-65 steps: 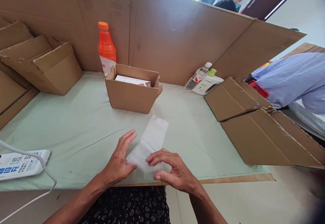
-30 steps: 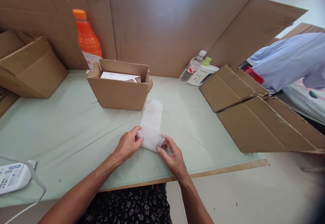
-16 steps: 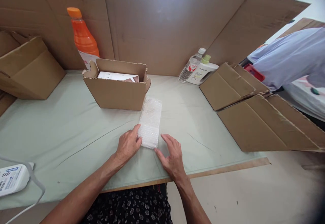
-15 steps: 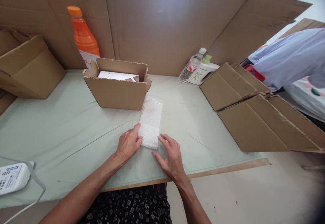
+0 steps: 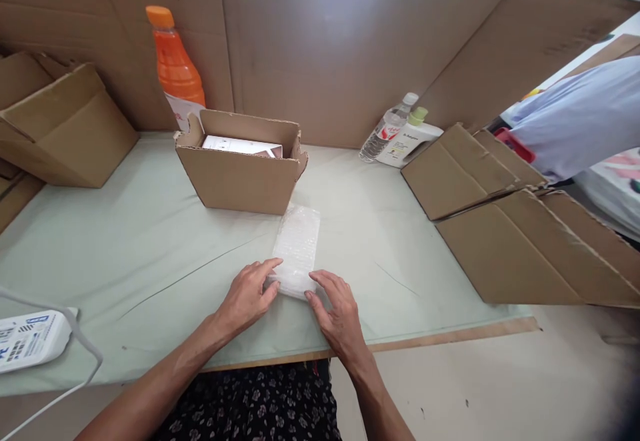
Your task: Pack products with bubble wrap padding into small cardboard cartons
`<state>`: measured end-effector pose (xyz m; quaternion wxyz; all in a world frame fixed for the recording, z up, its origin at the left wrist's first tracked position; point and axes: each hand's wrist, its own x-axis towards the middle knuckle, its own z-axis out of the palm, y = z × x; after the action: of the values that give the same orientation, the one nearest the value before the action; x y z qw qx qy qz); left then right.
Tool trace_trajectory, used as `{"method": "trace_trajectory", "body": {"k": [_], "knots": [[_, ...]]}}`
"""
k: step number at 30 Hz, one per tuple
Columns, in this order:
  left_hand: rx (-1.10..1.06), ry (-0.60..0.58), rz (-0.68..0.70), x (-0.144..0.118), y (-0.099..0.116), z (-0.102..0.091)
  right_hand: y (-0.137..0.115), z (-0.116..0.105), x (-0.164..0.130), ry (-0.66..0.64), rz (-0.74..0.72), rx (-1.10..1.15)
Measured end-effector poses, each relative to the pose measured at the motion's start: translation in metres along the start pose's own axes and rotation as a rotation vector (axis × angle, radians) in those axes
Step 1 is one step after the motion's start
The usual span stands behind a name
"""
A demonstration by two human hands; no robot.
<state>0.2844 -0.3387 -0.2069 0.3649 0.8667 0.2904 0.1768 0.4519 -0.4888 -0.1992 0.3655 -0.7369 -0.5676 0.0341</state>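
A strip of clear bubble wrap point(image 5: 299, 244) lies on the pale green table cover point(image 5: 130, 247), running away from me toward an open cardboard box point(image 5: 243, 177). My left hand point(image 5: 247, 296) grips its near left corner, and my right hand point(image 5: 336, 309) pinches its near right corner. The near end is lifted and folded slightly under my fingers. White flat items point(image 5: 240, 147) sit inside the box.
An orange bottle point(image 5: 173, 64) stands behind the box. A water bottle point(image 5: 387, 129) and a white bottle point(image 5: 409, 139) lie at the back right. Flattened cartons point(image 5: 520, 234) are stacked on the right, folded boxes point(image 5: 65, 127) on the left. A white packet point(image 5: 30, 339) and cord sit near left. A person in blue point(image 5: 580, 117) is at right.
My hands moved from beside the wrap's near end onto its corners. The near end is now curled up under my fingers. The camera shifted slightly.
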Motion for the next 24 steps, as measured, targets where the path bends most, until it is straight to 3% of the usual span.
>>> {"method": "trace_trajectory", "body": {"k": [2, 5, 8, 11, 14, 16, 19, 24], "knots": [[0.055, 0.031, -0.03, 0.008, -0.002, 0.005, -0.002, 0.0, -0.005, 0.035, -0.042, -0.083], [0.073, 0.077, -0.029, 0.015, -0.001, 0.01, -0.001, 0.006, -0.008, -0.03, -0.128, -0.174], [0.066, 0.109, 0.083, 0.008, 0.003, 0.006, 0.0, 0.012, -0.007, -0.023, -0.136, -0.17], [0.01, 0.037, 0.207, -0.009, 0.006, -0.004, -0.001, 0.009, -0.006, -0.04, -0.059, -0.056], [-0.049, -0.047, 0.128, -0.02, 0.003, -0.011, -0.005, 0.0, -0.009, -0.128, 0.005, 0.051], [-0.046, -0.057, 0.064, -0.019, 0.0, -0.011, -0.008, -0.005, -0.013, -0.092, 0.004, 0.031], [0.013, -0.017, 0.037, -0.008, -0.003, -0.005, -0.011, -0.004, -0.017, -0.016, -0.058, -0.097], [0.078, 0.107, 0.096, -0.003, -0.001, -0.002, -0.011, 0.01, -0.011, -0.085, -0.135, -0.163]]}}
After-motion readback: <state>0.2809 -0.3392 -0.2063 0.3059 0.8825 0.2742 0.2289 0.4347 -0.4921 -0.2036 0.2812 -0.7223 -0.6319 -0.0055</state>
